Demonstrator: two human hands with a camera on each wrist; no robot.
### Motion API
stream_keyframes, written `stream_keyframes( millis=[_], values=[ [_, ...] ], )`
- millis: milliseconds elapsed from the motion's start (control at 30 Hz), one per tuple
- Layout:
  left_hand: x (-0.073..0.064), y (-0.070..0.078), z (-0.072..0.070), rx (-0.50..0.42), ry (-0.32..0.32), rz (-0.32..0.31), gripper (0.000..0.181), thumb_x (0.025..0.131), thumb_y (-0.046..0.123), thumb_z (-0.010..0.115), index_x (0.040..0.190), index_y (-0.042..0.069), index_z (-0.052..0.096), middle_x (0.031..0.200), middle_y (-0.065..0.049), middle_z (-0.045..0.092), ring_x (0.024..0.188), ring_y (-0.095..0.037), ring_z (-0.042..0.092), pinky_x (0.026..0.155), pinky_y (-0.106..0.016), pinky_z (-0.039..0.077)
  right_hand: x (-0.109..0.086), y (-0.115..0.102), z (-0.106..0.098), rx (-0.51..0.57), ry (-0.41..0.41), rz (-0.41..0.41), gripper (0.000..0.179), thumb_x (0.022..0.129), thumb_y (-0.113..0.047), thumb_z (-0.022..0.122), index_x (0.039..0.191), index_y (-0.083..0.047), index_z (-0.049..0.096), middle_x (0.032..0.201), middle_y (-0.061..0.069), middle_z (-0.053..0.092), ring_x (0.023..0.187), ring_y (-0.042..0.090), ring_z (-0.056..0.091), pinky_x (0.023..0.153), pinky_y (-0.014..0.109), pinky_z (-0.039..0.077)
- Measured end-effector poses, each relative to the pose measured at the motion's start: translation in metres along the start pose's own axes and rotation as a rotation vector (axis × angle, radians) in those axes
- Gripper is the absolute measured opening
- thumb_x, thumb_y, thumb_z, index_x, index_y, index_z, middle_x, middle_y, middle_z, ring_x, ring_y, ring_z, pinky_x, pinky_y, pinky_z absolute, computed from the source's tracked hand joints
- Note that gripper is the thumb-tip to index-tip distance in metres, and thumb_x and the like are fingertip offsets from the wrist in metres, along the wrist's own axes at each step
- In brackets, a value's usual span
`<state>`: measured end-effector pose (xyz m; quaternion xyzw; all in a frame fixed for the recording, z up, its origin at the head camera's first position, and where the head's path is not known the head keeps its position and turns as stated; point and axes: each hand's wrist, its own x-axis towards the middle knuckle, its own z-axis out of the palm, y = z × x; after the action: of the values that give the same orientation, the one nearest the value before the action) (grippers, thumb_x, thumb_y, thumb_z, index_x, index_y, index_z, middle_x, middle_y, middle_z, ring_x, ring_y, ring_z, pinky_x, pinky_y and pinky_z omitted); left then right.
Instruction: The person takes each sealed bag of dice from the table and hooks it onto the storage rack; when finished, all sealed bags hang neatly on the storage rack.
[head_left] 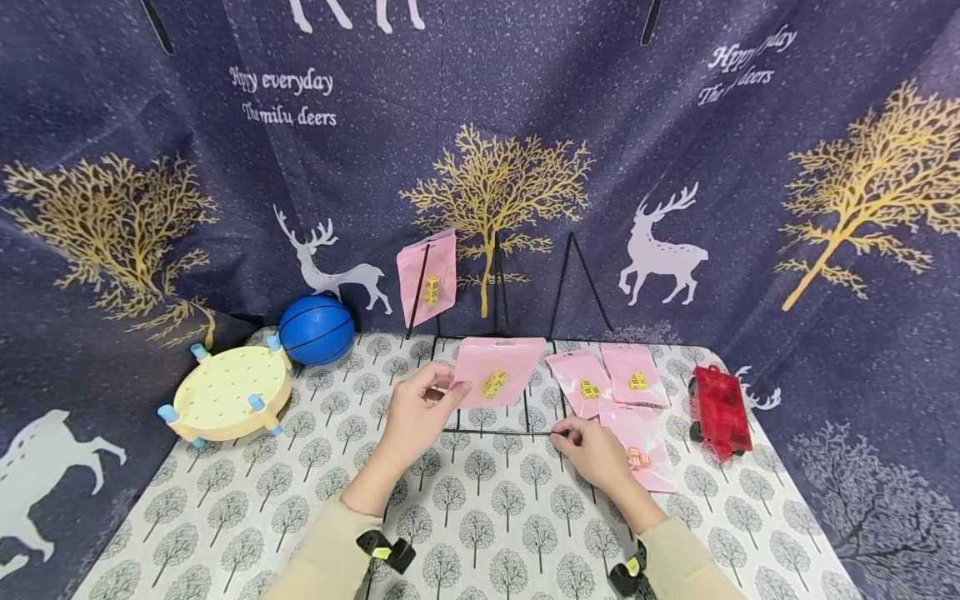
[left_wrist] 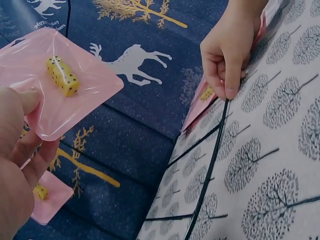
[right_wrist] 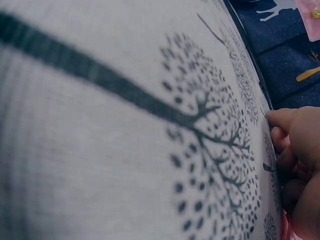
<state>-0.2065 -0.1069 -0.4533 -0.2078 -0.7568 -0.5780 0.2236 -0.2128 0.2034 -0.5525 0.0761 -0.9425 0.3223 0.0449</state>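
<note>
My left hand (head_left: 420, 412) pinches the left edge of a pink zip bag (head_left: 468, 354) between thumb and fingers, holding it up over a black wire rack (head_left: 491, 432). Yellow dice (left_wrist: 62, 76) show through the bag's clear front in the left wrist view. With thumb and fingertips, my right hand (head_left: 596, 454) grips the front right corner of the rack's base. Another pink bag (head_left: 442, 257) with yellow dice hangs on the rack's left prong. The rack's other prongs rise behind the held bag.
Right of the rack lie two pink bags with yellow dice (head_left: 590, 389) and one with orange-red dice (head_left: 639, 457), partly behind my right hand. A red toy cart (head_left: 722, 410) stands farther right. At left are a blue ball (head_left: 317, 330) and a yellow pegged stool (head_left: 232, 387).
</note>
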Motion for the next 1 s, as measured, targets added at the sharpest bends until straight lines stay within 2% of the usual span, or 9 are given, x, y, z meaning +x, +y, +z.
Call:
stream_keyframes(
  millis=[233, 633, 1000],
  values=[
    [0.003, 0.002, 0.006, -0.036, 0.017, -0.024, 0.011, 0.092, 0.011, 0.081, 0.100, 0.013, 0.073, 0.092, -0.001, 0.076, 0.080, -0.017, 0.070, 0.070, -0.032, 0.059, 0.001, 0.000, 0.001, 0.005, 0.033, -0.024, 0.008, 0.092, -0.027, 0.081, 0.100, -0.025, 0.078, 0.064, -0.013, 0.055, 0.054, 0.009, 0.046, 0.053, 0.030, 0.038],
    [0.008, 0.001, 0.011, -0.063, 0.041, -0.087, 0.011, 0.094, 0.014, 0.079, 0.101, 0.013, 0.071, 0.090, 0.002, 0.076, 0.078, -0.016, 0.070, 0.068, -0.029, 0.058, 0.000, -0.002, -0.001, 0.003, -0.001, 0.008, 0.008, 0.093, -0.030, 0.080, 0.100, -0.027, 0.077, 0.064, -0.013, 0.055, 0.056, 0.010, 0.048, 0.056, 0.032, 0.040],
    [0.024, -0.007, 0.025, -0.065, 0.117, -0.128, 0.015, 0.093, 0.015, 0.081, 0.102, 0.010, 0.071, 0.089, 0.000, 0.076, 0.079, -0.015, 0.067, 0.063, -0.025, 0.055, 0.000, 0.000, 0.001, 0.000, 0.001, 0.022, 0.009, 0.093, -0.031, 0.080, 0.101, -0.028, 0.077, 0.065, -0.013, 0.055, 0.056, 0.011, 0.048, 0.057, 0.032, 0.040]
  ],
)
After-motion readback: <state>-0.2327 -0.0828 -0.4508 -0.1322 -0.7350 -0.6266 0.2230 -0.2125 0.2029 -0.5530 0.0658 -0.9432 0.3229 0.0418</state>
